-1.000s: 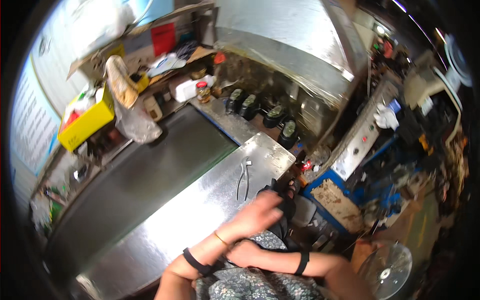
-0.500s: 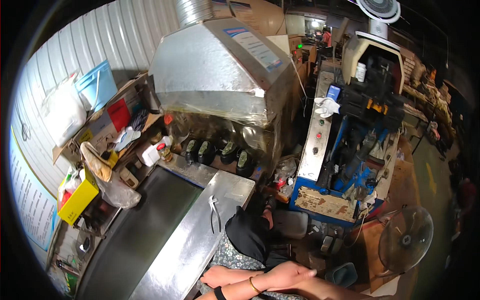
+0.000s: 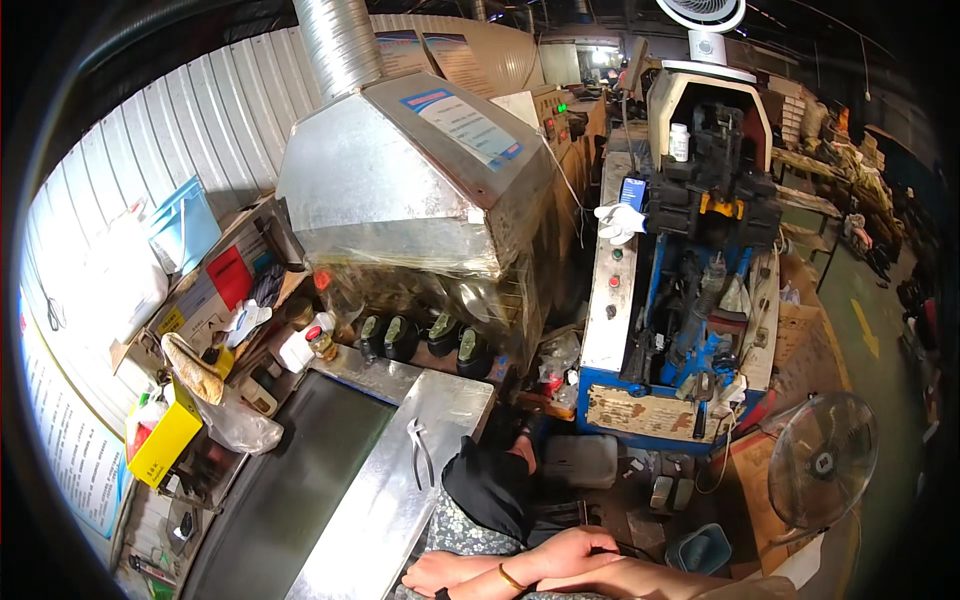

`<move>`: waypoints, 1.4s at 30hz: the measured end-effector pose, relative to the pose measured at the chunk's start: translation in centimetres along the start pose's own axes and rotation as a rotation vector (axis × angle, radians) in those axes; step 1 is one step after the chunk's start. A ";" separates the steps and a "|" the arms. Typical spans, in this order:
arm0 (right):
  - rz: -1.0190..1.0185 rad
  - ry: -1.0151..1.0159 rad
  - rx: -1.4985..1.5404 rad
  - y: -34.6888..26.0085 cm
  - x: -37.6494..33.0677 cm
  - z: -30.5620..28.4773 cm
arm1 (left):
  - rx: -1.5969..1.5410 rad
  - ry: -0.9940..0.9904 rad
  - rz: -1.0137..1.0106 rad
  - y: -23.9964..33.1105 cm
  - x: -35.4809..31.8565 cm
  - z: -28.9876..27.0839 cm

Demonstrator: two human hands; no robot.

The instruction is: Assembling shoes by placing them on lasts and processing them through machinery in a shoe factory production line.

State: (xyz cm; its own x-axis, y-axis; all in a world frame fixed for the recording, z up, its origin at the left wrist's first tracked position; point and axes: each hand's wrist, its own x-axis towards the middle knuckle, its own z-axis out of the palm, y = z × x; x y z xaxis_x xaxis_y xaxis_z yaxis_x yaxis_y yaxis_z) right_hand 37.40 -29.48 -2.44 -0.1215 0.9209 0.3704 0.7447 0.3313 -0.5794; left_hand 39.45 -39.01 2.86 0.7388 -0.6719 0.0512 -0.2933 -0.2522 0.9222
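Observation:
My forearms are crossed low over my lap. My left hand [image 3: 575, 550] lies across my right forearm, with no tool in it and its fingers loosely draped. My right hand [image 3: 440, 572] rests at the left on the grey floral cloth [image 3: 455, 527] over my lap, its fingers folded in and partly hidden. Beyond it, pliers [image 3: 419, 450] with dark handles lie on the bright metal tabletop [image 3: 355, 530], apart from both hands. Several dark, rounded shoe-like pieces [image 3: 402, 338] stand in a row at the mouth of the metal hood [image 3: 390, 180].
Left of the tabletop runs a dark conveyor belt [image 3: 305, 455]. A yellow box [image 3: 163, 435] and a plastic bag [image 3: 240, 425] sit along its far side. On the right stand a blue machine [image 3: 655, 410], a round fan [image 3: 823, 462] and a grey bin [image 3: 700, 550].
The view has shifted, so the hood, machine and tabletop appear farther left. My left thumb, raised before, now lies lower along my forearm. The pliers stay on the tabletop.

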 end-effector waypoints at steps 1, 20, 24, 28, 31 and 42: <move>0.004 0.005 0.005 -0.1 0.2 0.1 | 0.051 0.015 -0.023 0.4 0.1 0.0; 0.088 0.034 0.095 0.4 0.6 1.2 | 0.129 -0.128 -0.042 -2.0 0.7 0.2; 0.119 0.037 0.103 0.9 0.5 1.3 | 0.248 -0.129 -0.049 0.0 1.4 -1.0; 0.072 -0.043 0.147 -0.2 1.7 4.8 | 0.338 0.077 -0.018 -0.5 -0.7 -1.0; 0.333 -0.275 0.503 -0.4 1.6 6.5 | 0.365 0.090 -0.051 -0.2 -2.1 -1.0; 0.075 -0.366 -0.051 -3.0 3.0 3.5 | 0.723 0.376 0.162 0.7 -3.7 -0.5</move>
State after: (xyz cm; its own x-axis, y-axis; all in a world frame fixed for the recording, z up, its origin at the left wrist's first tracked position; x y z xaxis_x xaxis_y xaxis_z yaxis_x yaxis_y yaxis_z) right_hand 32.49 -26.99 -2.17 -0.2853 0.9577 0.0386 0.7912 0.2581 -0.5544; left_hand 36.80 -36.32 3.56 0.7698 -0.4932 0.4052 -0.6363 -0.6440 0.4247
